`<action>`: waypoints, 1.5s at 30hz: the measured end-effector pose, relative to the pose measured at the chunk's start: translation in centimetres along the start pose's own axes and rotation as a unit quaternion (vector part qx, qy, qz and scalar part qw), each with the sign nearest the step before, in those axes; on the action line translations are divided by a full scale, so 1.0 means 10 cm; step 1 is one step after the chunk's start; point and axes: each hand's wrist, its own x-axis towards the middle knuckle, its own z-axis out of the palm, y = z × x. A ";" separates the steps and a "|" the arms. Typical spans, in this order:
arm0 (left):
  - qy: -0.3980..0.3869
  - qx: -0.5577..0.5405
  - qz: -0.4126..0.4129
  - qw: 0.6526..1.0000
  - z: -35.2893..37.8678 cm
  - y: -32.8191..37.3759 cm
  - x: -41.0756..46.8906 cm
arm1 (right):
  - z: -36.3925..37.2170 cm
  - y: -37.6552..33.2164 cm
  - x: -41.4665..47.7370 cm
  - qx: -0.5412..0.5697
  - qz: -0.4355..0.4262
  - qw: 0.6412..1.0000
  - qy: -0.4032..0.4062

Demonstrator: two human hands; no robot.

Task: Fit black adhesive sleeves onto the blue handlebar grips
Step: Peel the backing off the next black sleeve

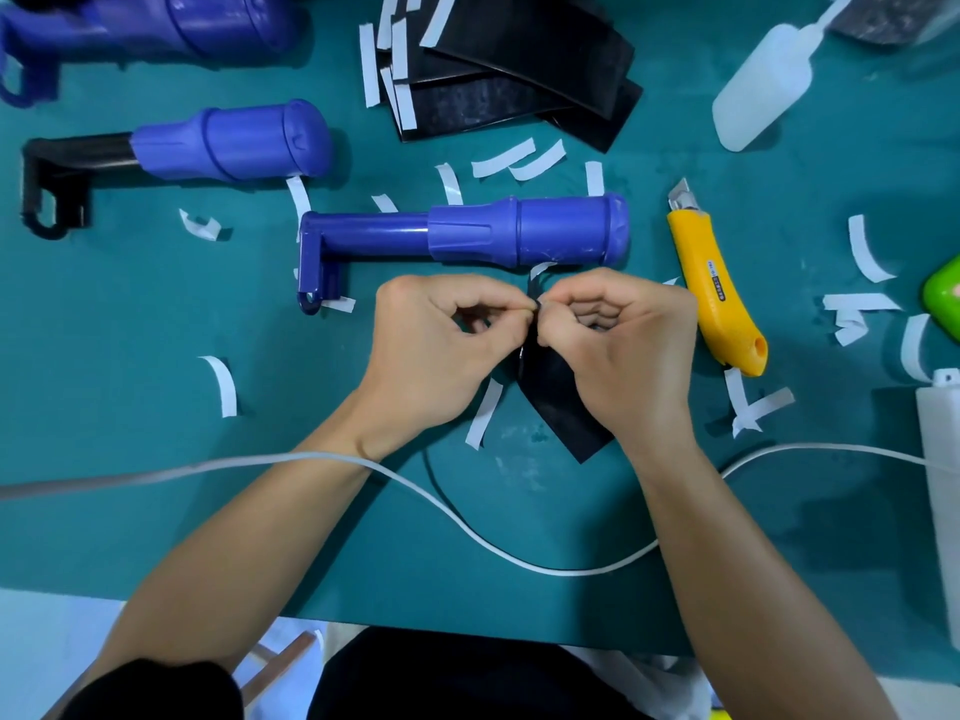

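Note:
A black adhesive sleeve [558,402] hangs between my hands just above the green mat. My left hand [441,350] and my right hand [618,350] both pinch its top edge, fingertips meeting, with a bit of white backing strip showing there. Right behind my hands lies a blue handlebar grip [524,231] on a blue L-shaped bar. A second blue grip [234,142] on a black bar lies at the left, and a third blue grip [156,18] at the top left. A stack of black sleeves [519,80] sits at the top centre.
A yellow utility knife [719,298] lies right of my right hand, blade out. A white squeeze bottle [763,80] is at top right, a white box [943,480] and a green object [945,298] at the right edge. A white cable [467,522] crosses the mat; several peeled white strips [223,387] litter it.

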 end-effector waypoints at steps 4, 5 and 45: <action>-0.004 -0.022 -0.010 1.000 0.00 -0.01 0.02 | -0.04 0.00 0.04 0.030 0.015 0.999 -0.018; -0.005 -0.025 -0.013 1.000 0.00 -0.02 0.03 | -0.05 0.00 0.04 0.034 0.012 0.999 -0.026; -0.033 -0.034 -0.023 0.999 -0.04 -0.06 0.06 | -0.12 -0.03 0.10 0.032 0.033 0.996 -0.080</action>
